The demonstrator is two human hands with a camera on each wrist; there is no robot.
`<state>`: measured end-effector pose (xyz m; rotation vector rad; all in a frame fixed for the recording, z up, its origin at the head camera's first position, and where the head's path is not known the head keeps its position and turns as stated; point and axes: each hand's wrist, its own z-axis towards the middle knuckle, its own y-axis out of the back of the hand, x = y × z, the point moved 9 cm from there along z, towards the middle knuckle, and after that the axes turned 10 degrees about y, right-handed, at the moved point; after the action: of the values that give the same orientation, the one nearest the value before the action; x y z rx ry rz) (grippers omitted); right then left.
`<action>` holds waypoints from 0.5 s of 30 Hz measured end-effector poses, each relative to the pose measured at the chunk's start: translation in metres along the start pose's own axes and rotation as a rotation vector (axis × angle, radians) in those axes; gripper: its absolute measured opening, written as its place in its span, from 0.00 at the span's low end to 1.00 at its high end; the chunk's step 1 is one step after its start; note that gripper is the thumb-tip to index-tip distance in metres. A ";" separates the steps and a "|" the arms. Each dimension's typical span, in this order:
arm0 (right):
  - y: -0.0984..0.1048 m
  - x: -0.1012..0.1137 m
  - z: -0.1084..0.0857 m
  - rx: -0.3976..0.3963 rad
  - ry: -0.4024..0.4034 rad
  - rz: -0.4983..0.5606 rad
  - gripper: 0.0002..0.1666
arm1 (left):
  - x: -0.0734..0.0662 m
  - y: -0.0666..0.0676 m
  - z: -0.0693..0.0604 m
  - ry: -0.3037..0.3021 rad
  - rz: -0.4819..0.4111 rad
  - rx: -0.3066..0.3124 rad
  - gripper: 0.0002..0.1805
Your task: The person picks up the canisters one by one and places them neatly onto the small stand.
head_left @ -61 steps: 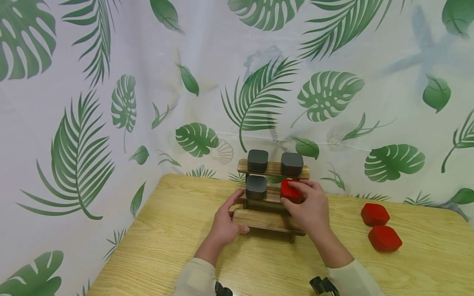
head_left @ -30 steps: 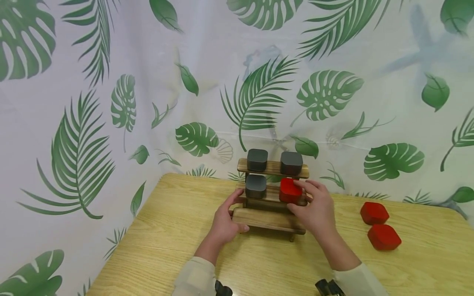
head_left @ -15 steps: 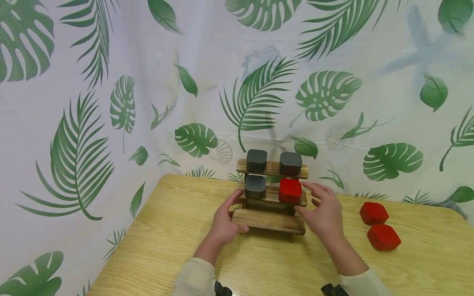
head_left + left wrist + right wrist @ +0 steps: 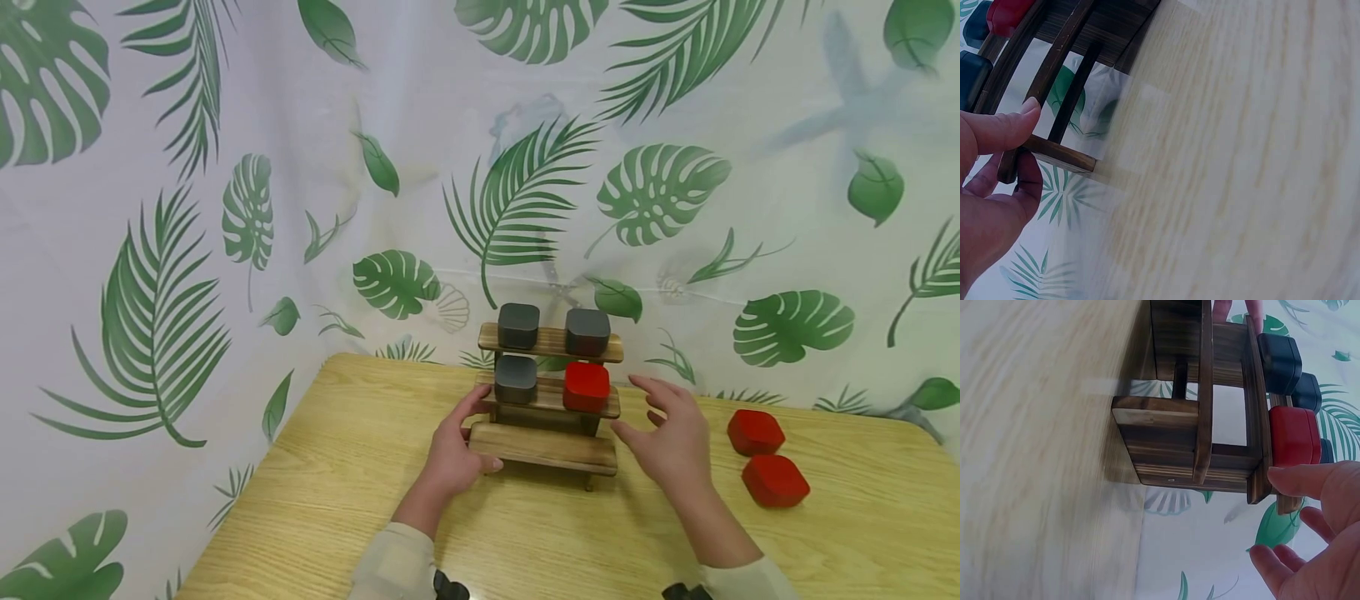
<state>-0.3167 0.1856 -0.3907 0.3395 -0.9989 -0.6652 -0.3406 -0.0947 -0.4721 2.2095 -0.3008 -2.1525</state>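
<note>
A three-tier wooden display stand (image 4: 543, 444) stands on the table near the wall. My left hand (image 4: 450, 457) grips the left end of its lowest shelf; in the left wrist view the thumb (image 4: 1022, 119) lies over the shelf end, with fingers around the other side. A red rounded-square box (image 4: 587, 385) sits on the right of the middle shelf, beside a dark grey box (image 4: 516, 377). Two more dark grey boxes, a left one (image 4: 518, 325) and a right one (image 4: 588, 332), occupy the top shelf. My right hand (image 4: 671, 437) hovers right of the stand, fingers parted and holding nothing.
Two red boxes, one farther back (image 4: 756, 432) and one nearer (image 4: 777, 481), lie on the wooden table (image 4: 322, 517) at the right. A leaf-patterned cloth (image 4: 420, 208) hangs behind the table and along its left side.
My right hand has let go of the red box on the middle shelf and drawn back to the right. The left hand keeps its grip on the stand.
</note>
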 end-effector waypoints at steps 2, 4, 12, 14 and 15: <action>0.002 -0.001 -0.001 -0.002 -0.003 -0.008 0.36 | 0.000 0.000 0.000 -0.002 -0.001 0.001 0.61; 0.005 -0.002 -0.003 -0.003 -0.004 -0.017 0.36 | 0.000 0.000 0.000 -0.005 0.000 0.001 0.61; 0.016 -0.009 -0.008 -0.010 -0.013 -0.050 0.37 | 0.000 0.000 0.000 0.001 0.005 0.001 0.61; 0.019 -0.011 -0.010 -0.016 -0.014 -0.063 0.37 | 0.001 0.000 0.000 0.003 0.002 0.001 0.61; 0.021 -0.013 -0.010 -0.018 -0.015 -0.068 0.37 | 0.001 0.000 0.000 0.002 0.000 0.002 0.61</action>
<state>-0.3052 0.2090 -0.3929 0.3540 -0.9990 -0.7387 -0.3409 -0.0944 -0.4727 2.2127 -0.3029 -2.1511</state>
